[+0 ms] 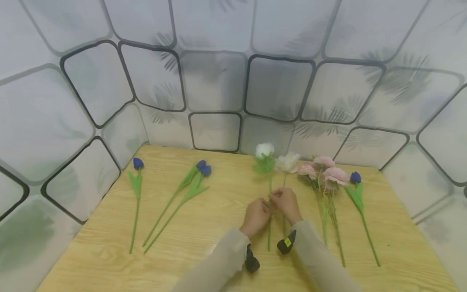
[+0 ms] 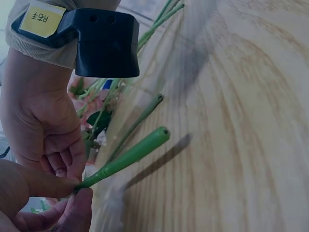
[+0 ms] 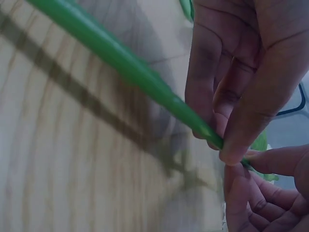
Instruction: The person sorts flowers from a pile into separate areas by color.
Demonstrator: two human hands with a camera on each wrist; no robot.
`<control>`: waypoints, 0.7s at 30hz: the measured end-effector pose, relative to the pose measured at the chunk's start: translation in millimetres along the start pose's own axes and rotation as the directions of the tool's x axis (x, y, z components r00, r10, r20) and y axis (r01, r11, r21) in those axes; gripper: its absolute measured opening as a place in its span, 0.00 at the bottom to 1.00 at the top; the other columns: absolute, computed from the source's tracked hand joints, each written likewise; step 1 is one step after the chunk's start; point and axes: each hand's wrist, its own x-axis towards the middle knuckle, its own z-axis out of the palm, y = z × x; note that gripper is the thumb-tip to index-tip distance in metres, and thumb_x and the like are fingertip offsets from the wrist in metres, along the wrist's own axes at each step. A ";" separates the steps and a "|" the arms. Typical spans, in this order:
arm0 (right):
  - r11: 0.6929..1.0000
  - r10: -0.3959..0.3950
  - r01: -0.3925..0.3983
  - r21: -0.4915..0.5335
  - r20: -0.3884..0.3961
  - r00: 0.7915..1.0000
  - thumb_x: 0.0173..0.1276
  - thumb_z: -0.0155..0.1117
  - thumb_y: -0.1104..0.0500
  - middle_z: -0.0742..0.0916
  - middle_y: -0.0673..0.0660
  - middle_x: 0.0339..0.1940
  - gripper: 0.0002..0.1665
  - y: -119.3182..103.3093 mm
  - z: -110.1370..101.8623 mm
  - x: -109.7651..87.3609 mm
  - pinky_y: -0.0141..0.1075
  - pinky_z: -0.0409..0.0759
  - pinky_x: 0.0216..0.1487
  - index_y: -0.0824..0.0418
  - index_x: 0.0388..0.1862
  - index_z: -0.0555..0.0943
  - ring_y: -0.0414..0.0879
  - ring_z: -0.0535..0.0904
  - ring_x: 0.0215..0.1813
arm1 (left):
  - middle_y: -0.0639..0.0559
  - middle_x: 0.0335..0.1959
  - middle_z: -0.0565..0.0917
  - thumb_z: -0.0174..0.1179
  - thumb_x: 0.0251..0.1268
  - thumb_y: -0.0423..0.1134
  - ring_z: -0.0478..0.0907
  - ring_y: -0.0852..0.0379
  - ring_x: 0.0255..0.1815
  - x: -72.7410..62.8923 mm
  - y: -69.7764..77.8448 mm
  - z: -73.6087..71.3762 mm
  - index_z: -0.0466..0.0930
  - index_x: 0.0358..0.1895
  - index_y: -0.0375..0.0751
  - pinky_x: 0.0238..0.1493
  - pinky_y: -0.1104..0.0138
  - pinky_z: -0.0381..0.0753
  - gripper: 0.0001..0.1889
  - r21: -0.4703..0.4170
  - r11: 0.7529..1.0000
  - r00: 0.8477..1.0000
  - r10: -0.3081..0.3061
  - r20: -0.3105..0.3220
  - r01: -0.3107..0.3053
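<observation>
A white artificial flower point(image 1: 264, 150) with green leaves below its bloom has its green stem point(image 2: 137, 153) lifted off the table, with a shadow beneath. My left hand point(image 1: 257, 215) pinches this stem between thumb and fingers. Just beyond it, my right hand point(image 1: 285, 204) also pinches the stem, thumb against fingers; the right wrist view shows the stem point(image 3: 123, 65) running into both hands' fingertips. Close on the right lies a second white flower point(image 1: 288, 162), fuller, its stem partly hidden by the right hand and wrist.
Pink flowers point(image 1: 335, 177) lie bunched to the right, beside a blue tulip point(image 1: 355, 177). Further left are a pair of blue tulips point(image 1: 205, 170) and a single blue tulip point(image 1: 138, 164). Patterned cloth walls point(image 1: 215, 87) enclose the wooden table point(image 1: 226, 251) at the back and sides.
</observation>
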 end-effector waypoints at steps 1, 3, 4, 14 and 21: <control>1.000 -0.002 0.002 -0.022 -0.004 1.000 0.61 0.64 0.61 0.86 0.66 0.32 0.12 1.3 -0.2 -0.3 0.34 0.81 0.31 0.72 0.34 0.81 0.48 0.81 0.29 | 0.42 0.30 0.83 0.56 0.54 0.26 0.79 0.55 0.28 0.2 -0.5 1.7 0.77 0.36 0.30 0.28 0.71 0.80 0.06 0.006 1.000 1.000 -0.004 -0.001 0.004; 0.998 -0.001 0.000 -0.056 -0.005 1.000 0.60 0.64 0.61 0.86 0.66 0.32 0.12 3.1 -0.6 -1.1 0.34 0.80 0.31 0.72 0.33 0.81 0.49 0.80 0.30 | 0.42 0.29 0.83 0.56 0.53 0.25 0.78 0.56 0.27 0.6 -1.1 5.0 0.77 0.35 0.30 0.28 0.71 0.79 0.06 0.015 1.000 1.000 -0.010 -0.003 0.010; 0.998 0.004 -0.004 -0.068 -0.006 1.000 0.60 0.65 0.61 0.86 0.65 0.32 0.12 4.3 -0.8 -1.2 0.34 0.79 0.32 0.72 0.32 0.81 0.49 0.80 0.31 | 0.43 0.29 0.82 0.56 0.52 0.25 0.77 0.57 0.26 0.9 -1.4 6.5 0.77 0.34 0.30 0.27 0.72 0.78 0.06 0.022 1.000 1.000 -0.009 -0.005 0.009; 0.990 -0.009 0.007 -0.142 -0.013 1.000 0.57 0.63 0.63 0.86 0.66 0.31 0.10 10.6 -0.6 0.0 0.42 0.80 0.36 0.72 0.29 0.81 0.53 0.81 0.32 | 0.46 0.20 0.77 0.55 0.44 0.23 0.69 0.59 0.20 3.7 0.6 17.2 0.75 0.23 0.32 0.20 0.74 0.69 0.03 0.042 0.999 1.000 -0.001 -0.026 0.002; 0.987 -0.002 0.001 -0.159 -0.001 1.000 0.58 0.62 0.62 0.86 0.65 0.29 0.10 12.3 0.3 0.2 0.36 0.76 0.29 0.72 0.27 0.81 0.50 0.78 0.29 | 0.48 0.20 0.75 0.56 0.43 0.23 0.66 0.61 0.19 3.8 0.8 19.8 0.73 0.24 0.34 0.18 0.75 0.65 0.04 0.059 0.998 1.000 0.000 -0.010 0.000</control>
